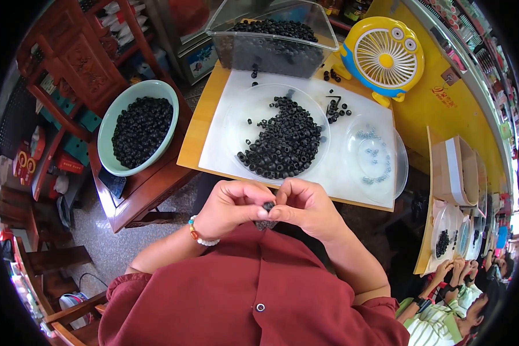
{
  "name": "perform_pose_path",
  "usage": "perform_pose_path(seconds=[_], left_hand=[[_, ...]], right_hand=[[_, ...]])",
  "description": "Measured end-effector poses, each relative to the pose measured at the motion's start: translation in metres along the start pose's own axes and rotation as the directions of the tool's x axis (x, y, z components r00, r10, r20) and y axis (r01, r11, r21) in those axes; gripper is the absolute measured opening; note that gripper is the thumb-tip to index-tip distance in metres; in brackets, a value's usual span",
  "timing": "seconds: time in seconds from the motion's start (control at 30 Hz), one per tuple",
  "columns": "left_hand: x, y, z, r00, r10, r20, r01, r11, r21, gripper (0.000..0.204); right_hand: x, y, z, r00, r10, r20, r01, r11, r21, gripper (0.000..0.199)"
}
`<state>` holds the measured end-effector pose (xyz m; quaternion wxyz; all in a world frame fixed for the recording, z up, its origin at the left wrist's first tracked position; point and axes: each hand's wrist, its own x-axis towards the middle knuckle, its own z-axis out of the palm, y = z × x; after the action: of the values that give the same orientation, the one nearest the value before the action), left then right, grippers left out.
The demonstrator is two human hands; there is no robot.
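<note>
Both elbows were bent outward, forearms angling in to meet before the dark red shirt (213, 294), just short of the table's (191, 138) near edge. Left hand (239, 205), bracelet (194, 229) at the wrist, pinched a small black part (268, 205) between thumb and forefinger. Right hand (305, 209) met it from the right, thumb and curled forefinger closed on the same part. Beyond the fingertips, a clear plate (247, 105) held a heap of similar parts (288, 141).

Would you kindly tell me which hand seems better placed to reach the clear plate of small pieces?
Probably the right hand: the clear plate lies off to that side, nearer it than the left hand.
</note>
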<state>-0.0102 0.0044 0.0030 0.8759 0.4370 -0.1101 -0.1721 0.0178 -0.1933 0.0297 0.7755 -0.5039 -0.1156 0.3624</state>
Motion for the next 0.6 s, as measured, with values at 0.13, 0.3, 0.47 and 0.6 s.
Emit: perform_pose_path(seconds=[0.13,0.3,0.47,0.6], left_hand=[[-0.003,0.004,-0.016,0.993,-0.040,-0.107,0.012,0.969,-0.247,0.018],[-0.004,0.007,-0.036,0.975,-0.036,-0.219,-0.035,0.949,-0.314,0.021],[0.000,0.008,-0.042,0.966,-0.038,-0.256,-0.063,0.925,-0.376,0.022],[0.005,0.014,-0.042,0.967,-0.073,-0.246,-0.040,0.904,-0.427,0.022]], right_hand=[[0.031,-0.024,0.006,0.980,-0.172,-0.103,0.123,0.921,-0.370,0.012],[0.109,-0.018,-0.027,0.847,-0.531,-0.026,0.125,0.247,-0.961,0.006],[0.157,-0.002,-0.025,0.856,-0.517,0.010,-0.221,-0.383,-0.897,0.011],[0.156,-0.003,-0.028,0.853,-0.519,0.044,-0.196,-0.398,-0.896,0.009]])
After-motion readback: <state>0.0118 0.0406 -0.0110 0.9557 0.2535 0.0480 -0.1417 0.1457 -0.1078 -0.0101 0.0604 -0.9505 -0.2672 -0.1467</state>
